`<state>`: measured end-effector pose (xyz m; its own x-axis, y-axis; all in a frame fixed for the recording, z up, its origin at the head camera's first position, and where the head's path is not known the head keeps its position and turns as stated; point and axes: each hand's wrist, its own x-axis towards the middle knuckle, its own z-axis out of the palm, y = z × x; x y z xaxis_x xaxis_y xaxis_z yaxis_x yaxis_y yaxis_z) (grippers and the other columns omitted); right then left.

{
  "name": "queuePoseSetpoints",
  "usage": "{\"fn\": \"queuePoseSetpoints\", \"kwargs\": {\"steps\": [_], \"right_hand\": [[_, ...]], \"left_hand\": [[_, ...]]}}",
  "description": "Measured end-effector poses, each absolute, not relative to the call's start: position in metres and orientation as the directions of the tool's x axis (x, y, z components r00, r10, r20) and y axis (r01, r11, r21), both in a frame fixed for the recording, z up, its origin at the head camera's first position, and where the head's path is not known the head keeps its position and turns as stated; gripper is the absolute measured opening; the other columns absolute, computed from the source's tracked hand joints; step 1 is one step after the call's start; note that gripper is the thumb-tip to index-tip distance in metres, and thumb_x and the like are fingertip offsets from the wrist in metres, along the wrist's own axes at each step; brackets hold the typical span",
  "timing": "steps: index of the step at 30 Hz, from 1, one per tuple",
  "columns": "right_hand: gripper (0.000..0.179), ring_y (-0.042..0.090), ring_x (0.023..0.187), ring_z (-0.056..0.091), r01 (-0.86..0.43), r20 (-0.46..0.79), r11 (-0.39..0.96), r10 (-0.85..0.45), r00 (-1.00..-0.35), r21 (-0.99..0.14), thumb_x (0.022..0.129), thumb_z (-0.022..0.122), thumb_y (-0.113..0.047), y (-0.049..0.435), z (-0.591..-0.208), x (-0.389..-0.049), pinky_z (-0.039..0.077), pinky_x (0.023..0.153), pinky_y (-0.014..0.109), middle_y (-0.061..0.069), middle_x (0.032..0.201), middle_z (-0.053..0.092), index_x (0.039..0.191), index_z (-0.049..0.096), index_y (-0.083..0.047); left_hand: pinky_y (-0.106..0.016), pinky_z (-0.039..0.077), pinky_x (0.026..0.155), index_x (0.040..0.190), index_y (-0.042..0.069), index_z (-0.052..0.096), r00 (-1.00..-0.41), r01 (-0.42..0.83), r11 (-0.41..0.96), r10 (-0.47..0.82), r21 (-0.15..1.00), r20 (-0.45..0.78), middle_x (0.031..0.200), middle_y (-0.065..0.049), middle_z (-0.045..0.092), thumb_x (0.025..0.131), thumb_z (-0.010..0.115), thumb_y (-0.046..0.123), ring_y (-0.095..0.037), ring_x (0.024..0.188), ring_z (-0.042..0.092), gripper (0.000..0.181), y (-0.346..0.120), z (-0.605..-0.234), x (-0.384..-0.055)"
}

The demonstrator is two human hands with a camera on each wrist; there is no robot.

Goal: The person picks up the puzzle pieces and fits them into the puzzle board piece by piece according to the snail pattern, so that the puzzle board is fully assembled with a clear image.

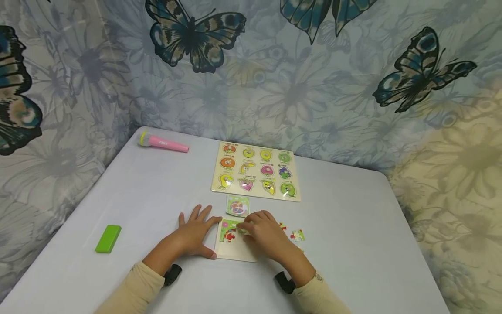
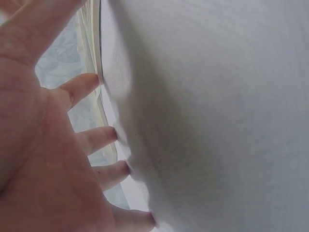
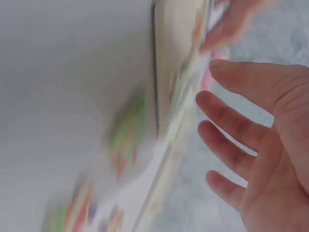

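A pale square puzzle board (image 1: 235, 252) lies on the white table, with joined red and green jigsaw pieces (image 1: 228, 232) at its upper left. My left hand (image 1: 192, 235) is spread flat on the table, thumb and index fingertip at the board's left edge. Over the board's right part hovers my right hand (image 1: 267, 234), its fingers slightly bent. In the right wrist view, a gap shows between thumb and fingers (image 3: 231, 116), and nothing is held there. Loose jigsaw pieces (image 1: 298, 235) lie to the right of the board, partly behind the right hand; they look blurred from the right wrist.
A small square picture piece (image 1: 237, 206) sits just beyond the board. Farther back lies a wooden fruit puzzle (image 1: 256, 172). At the far left is a pink toy microphone (image 1: 164, 143), and nearer on the left a green block (image 1: 108, 239). A butterfly-patterned wall borders the table.
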<state>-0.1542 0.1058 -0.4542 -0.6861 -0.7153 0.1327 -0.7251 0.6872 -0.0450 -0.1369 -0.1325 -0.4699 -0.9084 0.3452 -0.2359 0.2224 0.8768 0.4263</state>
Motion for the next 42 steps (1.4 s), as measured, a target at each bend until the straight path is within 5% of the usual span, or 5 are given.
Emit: {"fn": "queuePoseSetpoints", "kwargs": {"steps": [16, 32, 42], "right_hand": [[0.031, 0.025, 0.111, 0.059, -0.486, 0.031, 0.870, -0.485, -0.874, -0.088, 0.076, 0.078, -0.008, 0.178, -0.455, -0.160, 0.038, 0.106, 0.048, 0.002, 0.108, 0.069, 0.105, 0.074, -0.016], [0.029, 0.024, 0.106, 0.061, -0.474, 0.012, 0.876, -0.474, -0.880, -0.089, 0.076, 0.081, -0.009, 0.180, -0.460, -0.162, 0.041, 0.104, 0.048, 0.002, 0.106, 0.068, 0.103, 0.073, -0.017], [0.028, 0.019, 0.100, 0.062, -0.624, 0.076, 0.776, -0.620, -0.781, -0.088, 0.076, 0.083, -0.015, 0.141, -0.444, -0.153, 0.043, 0.101, 0.042, -0.001, 0.101, 0.070, 0.103, 0.075, -0.014]], "left_hand": [[-0.080, 0.007, 0.101, 0.142, 0.021, 0.047, -0.915, 0.214, 0.876, 0.335, 0.432, -0.225, 0.159, -0.018, 0.021, 0.058, 0.090, 0.047, -0.046, 0.146, 0.008, 0.098, -0.139, -0.465, -0.130], [-0.080, 0.008, 0.101, 0.142, 0.021, 0.047, -0.914, 0.215, 0.874, 0.337, 0.436, -0.224, 0.159, -0.018, 0.021, 0.059, 0.090, 0.047, -0.047, 0.146, 0.009, 0.097, -0.137, -0.466, -0.130], [-0.080, 0.008, 0.102, 0.143, 0.022, 0.046, -0.913, 0.224, 0.879, 0.341, 0.421, -0.225, 0.159, -0.017, 0.021, 0.059, 0.090, 0.048, -0.045, 0.146, 0.009, 0.098, -0.131, -0.468, -0.134]]}}
